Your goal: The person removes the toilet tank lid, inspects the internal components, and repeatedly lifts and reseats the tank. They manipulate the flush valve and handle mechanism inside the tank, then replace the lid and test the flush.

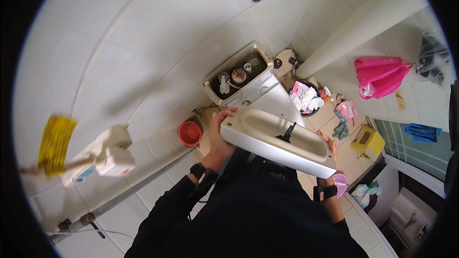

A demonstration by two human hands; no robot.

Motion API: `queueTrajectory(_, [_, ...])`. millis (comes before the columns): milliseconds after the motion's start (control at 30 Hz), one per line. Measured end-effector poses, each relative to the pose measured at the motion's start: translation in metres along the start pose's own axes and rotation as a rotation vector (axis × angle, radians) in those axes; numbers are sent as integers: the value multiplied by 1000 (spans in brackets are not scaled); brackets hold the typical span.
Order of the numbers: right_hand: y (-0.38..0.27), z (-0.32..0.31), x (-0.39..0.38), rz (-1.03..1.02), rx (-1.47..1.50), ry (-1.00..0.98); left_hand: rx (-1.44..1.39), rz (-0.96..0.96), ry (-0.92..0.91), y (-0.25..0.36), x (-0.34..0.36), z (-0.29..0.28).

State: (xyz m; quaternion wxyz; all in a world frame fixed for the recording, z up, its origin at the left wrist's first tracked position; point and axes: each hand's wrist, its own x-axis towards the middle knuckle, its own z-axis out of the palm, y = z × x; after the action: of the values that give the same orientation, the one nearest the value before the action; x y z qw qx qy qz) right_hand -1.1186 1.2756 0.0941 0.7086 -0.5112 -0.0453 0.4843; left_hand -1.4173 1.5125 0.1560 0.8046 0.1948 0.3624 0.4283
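- Left hand (221, 131): grip closed on the left end of the white cistern lid (277, 141), thumb over the rim.
- Right hand (329, 149): fingers curled up over the lid's right end, grip holding it.
- Lid held underside up, level, in front of the chest, just below the open toilet cistern (237, 74).
- Red round bowl (191, 133) on the floor left of the left hand.
- Pink bag (380, 76) well apart, far right.

Bright, soft daylight all over, white wall tiles (158, 33) glow. No hard shadows. Round fisheye picture, black corners all around. Straight lines bend near rim. Yellow thing (55, 143) at 9 o'clock blurry. Dark sleeves at 6 o'clock show little detail.
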Motion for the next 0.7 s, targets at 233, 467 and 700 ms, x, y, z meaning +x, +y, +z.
queueTrajectory(233, [12, 16, 42, 68, 169, 37, -40, -65, 226, -14, 14, -31])
queueTrajectory(467, [23, 41, 91, 135, 50, 95, -52, -117, 428, -25, 30, -56])
queueTrajectory(700, [28, 63, 132, 218, -261, 48, 19, -204, 538, -27, 38, -93])
